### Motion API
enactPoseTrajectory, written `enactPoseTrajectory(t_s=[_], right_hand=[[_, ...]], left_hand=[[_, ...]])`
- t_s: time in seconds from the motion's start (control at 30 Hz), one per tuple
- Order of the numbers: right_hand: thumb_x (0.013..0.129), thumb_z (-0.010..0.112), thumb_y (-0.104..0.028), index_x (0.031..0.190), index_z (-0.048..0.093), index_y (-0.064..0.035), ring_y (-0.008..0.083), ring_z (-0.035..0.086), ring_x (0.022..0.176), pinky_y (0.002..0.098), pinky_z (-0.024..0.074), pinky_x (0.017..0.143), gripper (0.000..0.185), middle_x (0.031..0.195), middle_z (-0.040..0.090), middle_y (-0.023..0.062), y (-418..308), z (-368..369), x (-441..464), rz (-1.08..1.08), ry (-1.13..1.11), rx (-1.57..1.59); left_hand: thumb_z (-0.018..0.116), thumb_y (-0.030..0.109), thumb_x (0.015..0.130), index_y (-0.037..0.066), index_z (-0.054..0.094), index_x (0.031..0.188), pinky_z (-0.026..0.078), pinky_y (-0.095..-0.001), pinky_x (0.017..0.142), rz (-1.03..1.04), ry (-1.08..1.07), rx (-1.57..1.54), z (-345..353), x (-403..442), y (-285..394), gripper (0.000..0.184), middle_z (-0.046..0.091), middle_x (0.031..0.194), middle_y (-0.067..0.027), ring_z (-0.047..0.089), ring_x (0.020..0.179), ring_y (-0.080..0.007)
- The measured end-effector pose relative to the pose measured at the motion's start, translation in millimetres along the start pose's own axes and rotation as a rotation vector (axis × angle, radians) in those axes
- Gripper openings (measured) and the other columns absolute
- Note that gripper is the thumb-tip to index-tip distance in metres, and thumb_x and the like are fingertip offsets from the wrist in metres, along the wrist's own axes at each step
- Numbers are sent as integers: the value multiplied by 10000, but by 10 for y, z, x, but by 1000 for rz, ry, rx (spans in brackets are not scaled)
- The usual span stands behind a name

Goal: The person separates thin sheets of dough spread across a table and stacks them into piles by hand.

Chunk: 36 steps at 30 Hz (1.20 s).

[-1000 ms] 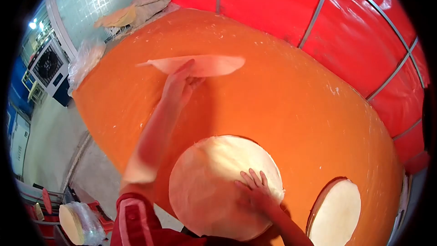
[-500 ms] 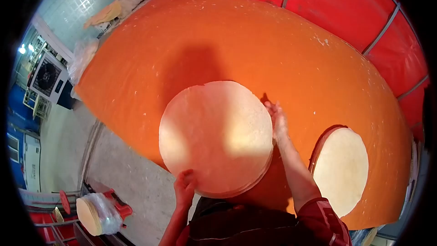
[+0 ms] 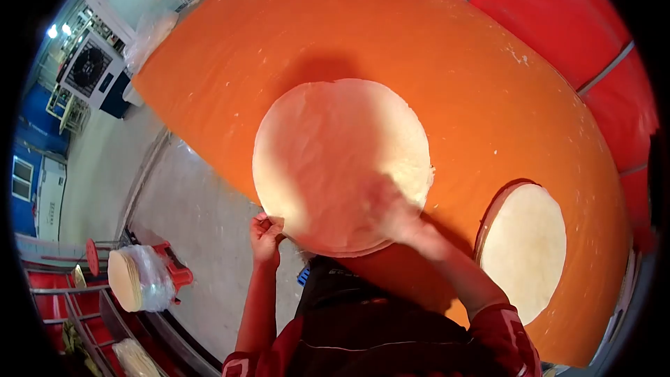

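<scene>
A stack of large, thin, round flatbreads (image 3: 279,126) lies on the orange table near its front edge, partly in shadow. At the stack's lower left rim, my left hand (image 3: 266,239) is closed, thumb and fingers pinched on the edge of the top flatbread. My right hand (image 3: 391,208) is over the lower right part of the stack, smeared by motion, so its fingers cannot be made out. Further right on the table lies a second round stack of flatbreads (image 3: 525,255).
The orange table (image 3: 460,84) has white specks and a red sheet wall (image 3: 551,21) behind it. On the left are a grey floor (image 3: 202,202), an air cooler (image 3: 91,70) and a plastic-wrapped stack of rounds (image 3: 127,281) on a red stool.
My right hand has moved from beside the stack's right edge to over its lower right surface. My left hand has shifted left to the rim. The view has tilted down.
</scene>
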State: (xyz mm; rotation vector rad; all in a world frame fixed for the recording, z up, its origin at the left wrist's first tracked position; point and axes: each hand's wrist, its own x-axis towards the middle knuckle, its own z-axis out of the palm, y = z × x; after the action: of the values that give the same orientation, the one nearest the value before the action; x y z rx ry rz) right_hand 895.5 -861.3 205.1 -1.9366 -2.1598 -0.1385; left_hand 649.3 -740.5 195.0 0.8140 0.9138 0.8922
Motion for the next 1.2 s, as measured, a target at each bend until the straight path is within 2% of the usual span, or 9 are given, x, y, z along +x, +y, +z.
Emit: enactPoseTrajectory(t_s=[0.03, 0.17, 0.4, 0.5, 0.63, 0.73, 0.8, 1.03, 1.2], right_hand=[[636, 616, -404, 1057, 449, 19, 319, 330, 1075, 452, 234, 902, 620, 1123, 406, 174, -97, -59, 35, -12, -1, 1], [615, 620, -427, 1071, 459, -9, 309, 312, 1123, 428, 258, 905, 639, 1150, 403, 166, -298, -252, 148, -117, -27, 352], [615, 639, -344, 983, 520, -22, 324, 432, 1008, 422, 355, 812, 503, 1104, 453, 158, -395, -260, 139, -197, 39, 362], [637, 631, -278, 953, 534, -30, 314, 463, 974, 400, 384, 772, 413, 1074, 476, 154, -445, -288, 142, -244, 76, 350], [626, 636, -226, 937, 535, -40, 296, 476, 941, 390, 390, 763, 376, 1042, 484, 153, -371, -176, 108, -237, 91, 434], [604, 622, -144, 905, 529, -13, 284, 499, 853, 385, 399, 743, 341, 958, 505, 153, -431, -57, 114, -160, 32, 628], [589, 575, -66, 870, 519, 16, 276, 506, 775, 380, 407, 727, 299, 872, 518, 146, -533, -188, 145, -268, 168, 283], [585, 545, -38, 830, 514, 22, 284, 515, 719, 371, 421, 666, 254, 835, 531, 148, -649, -423, 31, -208, 105, 298], [606, 529, -53, 914, 499, 50, 300, 506, 785, 375, 406, 694, 326, 885, 522, 168, -717, -243, 64, -59, 268, 296]], left_hand=[[520, -26, 723, 63, 425, 945, 456, -304, 685, -97, -93, -104, -8, -35, 60, 257, 528, 952, -88, 538, 836, -175], [533, -64, 704, 56, 413, 1058, 410, -340, 796, -95, -374, -145, 6, -64, -66, 392, 520, 1000, -59, 504, 924, -183], [544, -131, 632, 34, 389, 1111, 389, -326, 828, -88, -598, -185, 242, -188, 172, 530, 505, 1059, -79, 479, 985, -192], [509, -155, 606, 11, 467, 1030, 354, -336, 860, -5, -675, -161, 211, -170, 152, 457, 487, 1089, -91, 445, 1036, -220], [500, -171, 591, 22, 442, 1067, 373, -329, 839, 12, -671, -189, 207, -187, 135, 517, 486, 1091, -84, 449, 1031, -206], [492, -180, 585, 34, 399, 1116, 391, -314, 816, -60, -456, -144, 315, -236, 176, 580, 487, 1087, -70, 464, 1010, -189], [538, -144, 599, 22, 395, 1109, 391, -296, 820, -19, -417, -107, 329, -206, 130, 555, 491, 1073, -48, 479, 975, -162], [573, -112, 618, 23, 389, 1122, 383, -306, 838, 28, -374, 52, 395, -198, 159, 553, 492, 1081, -54, 481, 973, -159], [631, -74, 601, 17, 408, 1105, 386, -312, 839, 69, -295, 51, 502, -218, 202, 558, 496, 1073, -66, 480, 975, -165]])
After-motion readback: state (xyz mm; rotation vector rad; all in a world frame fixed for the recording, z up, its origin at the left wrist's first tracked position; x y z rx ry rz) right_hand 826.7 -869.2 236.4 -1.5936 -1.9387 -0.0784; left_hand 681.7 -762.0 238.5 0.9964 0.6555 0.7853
